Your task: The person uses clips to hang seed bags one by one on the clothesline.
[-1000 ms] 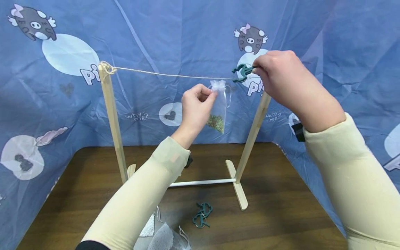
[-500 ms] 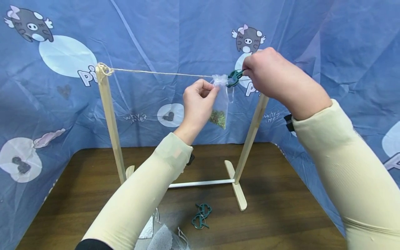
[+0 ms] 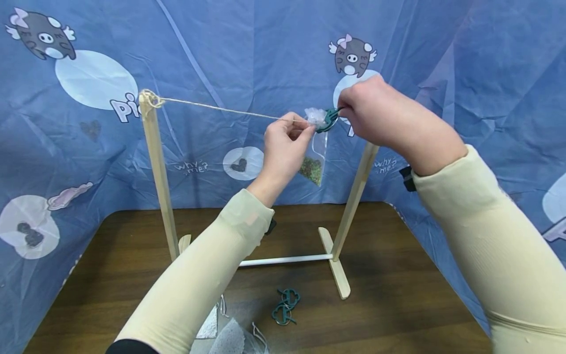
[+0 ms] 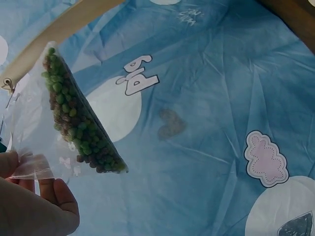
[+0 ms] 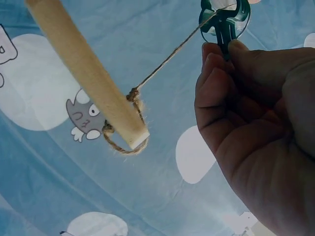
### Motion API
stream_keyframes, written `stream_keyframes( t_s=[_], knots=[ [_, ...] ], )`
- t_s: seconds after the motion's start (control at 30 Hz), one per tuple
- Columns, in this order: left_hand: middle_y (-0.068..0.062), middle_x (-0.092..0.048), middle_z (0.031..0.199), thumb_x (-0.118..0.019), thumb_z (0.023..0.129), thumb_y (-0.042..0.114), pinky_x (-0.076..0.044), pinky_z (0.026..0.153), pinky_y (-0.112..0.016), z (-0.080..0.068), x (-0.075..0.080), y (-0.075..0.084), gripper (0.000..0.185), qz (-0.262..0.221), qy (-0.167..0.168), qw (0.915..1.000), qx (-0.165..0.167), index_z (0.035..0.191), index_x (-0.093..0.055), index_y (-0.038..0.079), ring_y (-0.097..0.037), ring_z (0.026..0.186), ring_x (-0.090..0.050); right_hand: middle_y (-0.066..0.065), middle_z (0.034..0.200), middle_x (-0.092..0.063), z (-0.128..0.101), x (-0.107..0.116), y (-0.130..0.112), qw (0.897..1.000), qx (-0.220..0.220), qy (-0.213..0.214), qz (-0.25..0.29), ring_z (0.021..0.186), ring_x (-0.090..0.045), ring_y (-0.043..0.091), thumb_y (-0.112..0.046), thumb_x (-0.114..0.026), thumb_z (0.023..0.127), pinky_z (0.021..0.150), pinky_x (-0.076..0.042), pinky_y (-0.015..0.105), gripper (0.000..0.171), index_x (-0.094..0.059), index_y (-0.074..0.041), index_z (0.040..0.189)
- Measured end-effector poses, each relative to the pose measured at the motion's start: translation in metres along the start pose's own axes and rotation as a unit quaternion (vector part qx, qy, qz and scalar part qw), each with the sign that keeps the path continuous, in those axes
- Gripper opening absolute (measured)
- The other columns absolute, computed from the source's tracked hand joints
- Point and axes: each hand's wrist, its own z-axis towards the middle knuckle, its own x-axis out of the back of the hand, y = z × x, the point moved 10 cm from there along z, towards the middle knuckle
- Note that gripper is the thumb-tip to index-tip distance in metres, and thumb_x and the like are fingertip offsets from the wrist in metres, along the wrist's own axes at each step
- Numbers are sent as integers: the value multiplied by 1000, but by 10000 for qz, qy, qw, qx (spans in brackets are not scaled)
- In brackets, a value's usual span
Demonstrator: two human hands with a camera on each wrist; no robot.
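A twine line (image 3: 221, 108) runs between two wooden posts of a small stand (image 3: 155, 167). My left hand (image 3: 285, 142) pinches the gathered top of a sheer pouch (image 3: 315, 147) holding green and brown pellets (image 4: 78, 123), right at the twine. My right hand (image 3: 376, 113) pinches a dark green clip (image 3: 328, 119) whose jaws sit on the pouch top and the twine. In the right wrist view the green clip (image 5: 224, 22) sits on the twine (image 5: 167, 59) beside the right post (image 5: 88, 73).
Two more green clips (image 3: 285, 305) lie on the brown table (image 3: 398, 305) in front of the stand's white crossbar (image 3: 287, 258). Several sheer pouches (image 3: 230, 334) lie at the near edge. A blue printed cloth (image 3: 486, 73) hangs behind and at both sides.
My right hand has brought the green clip leftward along the twine onto the pouch top. The left hand has lifted the pouch up to the twine, which now dips slightly.
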Motion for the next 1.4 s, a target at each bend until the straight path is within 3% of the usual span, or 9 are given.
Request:
stream_keyframes(
  t_s=[0.4, 0.77, 1.1, 1.4],
  knots=[
    [-8, -67, 88, -69, 98, 7, -47, 67, -27, -2, 1, -4, 10, 14, -44, 10000, 21, 90, -70, 1, -18, 76, -62, 20, 90, -67, -2, -9, -3, 9988, -163, -469, -18, 79, -60, 33, -6, -59, 100, 70, -50, 47, 17, -68, 9, 105],
    [-7, -67, 86, -70, 98, 9, -47, 66, -29, -10, 4, -11, 10, 0, -104, 9999, 82, 90, -69, 2, -19, 75, -61, 13, 81, -59, -7, -12, -6, 9992, -33, -381, 111, 73, -53, 28, -18, -66, 99, 64, -45, 43, 24, -69, 5, 101],
    [-4, -71, 91, -72, 96, 11, -51, 69, -31, -21, 4, -20, 8, -61, -427, 9986, 307, 98, -73, 3, -18, 79, -64, 11, 80, -59, -12, -17, -5, 9990, 54, -234, 374, 71, -52, 27, -18, -66, 95, 66, -44, 42, 25, -71, 5, 103],
    [-4, -72, 110, -75, 95, 14, -51, 83, -30, -29, 11, -21, 23, 269, -726, 9959, 473, 115, -71, 4, -17, 98, -66, 17, 99, -64, -13, -21, -3, 9982, 120, -58, 588, 87, -59, 31, -21, -67, 95, 80, -50, 48, 36, -67, 6, 118]
  ],
)
